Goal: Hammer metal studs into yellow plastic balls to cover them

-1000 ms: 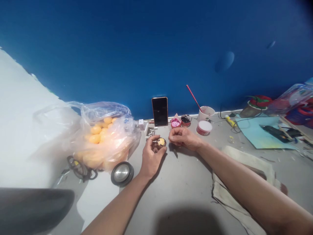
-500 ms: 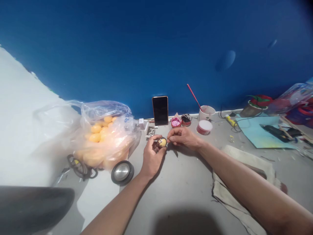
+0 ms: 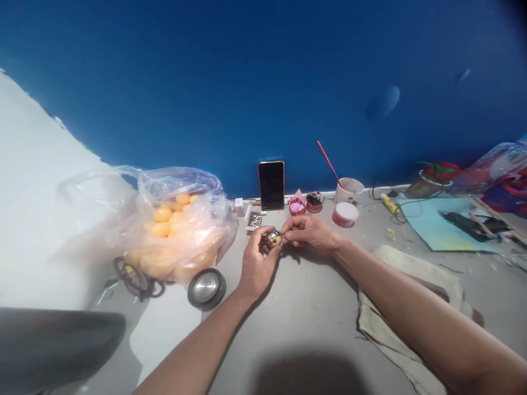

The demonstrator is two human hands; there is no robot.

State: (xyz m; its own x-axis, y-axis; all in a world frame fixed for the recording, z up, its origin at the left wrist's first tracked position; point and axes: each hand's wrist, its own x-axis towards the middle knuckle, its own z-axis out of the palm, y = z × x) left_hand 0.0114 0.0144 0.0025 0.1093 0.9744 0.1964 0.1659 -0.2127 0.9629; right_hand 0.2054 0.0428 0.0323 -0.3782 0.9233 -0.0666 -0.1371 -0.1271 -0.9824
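Observation:
My left hand (image 3: 258, 263) is closed around a small yellow ball (image 3: 274, 238) with dark and shiny patches, holding it between thumb and fingers above the grey table. Close against the ball's right side, my right hand (image 3: 308, 233) has its thumb and forefinger pinched together. Whatever sits between those fingertips is too small to make out. Just beyond the left hand lies a small open box (image 3: 254, 221) of shiny metallic pieces. A pink-filled cup (image 3: 297, 206) and a cup with black bits (image 3: 314, 201) stand behind the right hand.
A phone (image 3: 272, 185) leans on the blue wall. Yellow balls fill a plastic bag (image 3: 185, 219) at left, near a round metal-centred lid (image 3: 206, 288). To the right are a white tub (image 3: 349, 189) with a red stick, a lidded tub (image 3: 345, 214) and a cloth (image 3: 395, 263).
The ball has turned a little in my left hand, bringing more dark and shiny patches into view. My right hand keeps its pinch beside it. The whole view has shifted slightly.

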